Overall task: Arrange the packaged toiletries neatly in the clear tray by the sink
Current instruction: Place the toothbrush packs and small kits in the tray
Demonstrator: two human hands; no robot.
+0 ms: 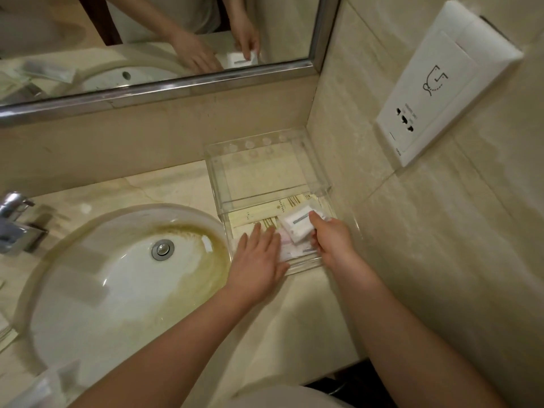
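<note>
A clear acrylic tray (pixel 319 175) stands in the counter's back right corner, to the right of the sink. Its near half holds flat cream packets with gold print (pixel 259 214) and pale pink-edged sachets (pixel 290 245). My right hand (pixel 331 241) grips a small white packet (pixel 297 226) with a grey stripe, just above the other items at the tray's right side. My left hand (pixel 259 256) lies flat, fingers spread, on the packets in the tray's near left part. The tray's far half shows only its bare bottom.
The round white sink (pixel 88 290), stained yellowish, fills the left with a chrome tap (pixel 14 222) at its far left. A mirror (pixel 147 39) runs along the back wall. A white socket panel (pixel 441 86) hangs on the right wall. More wrapped items lie at the lower left edge (pixel 38 390).
</note>
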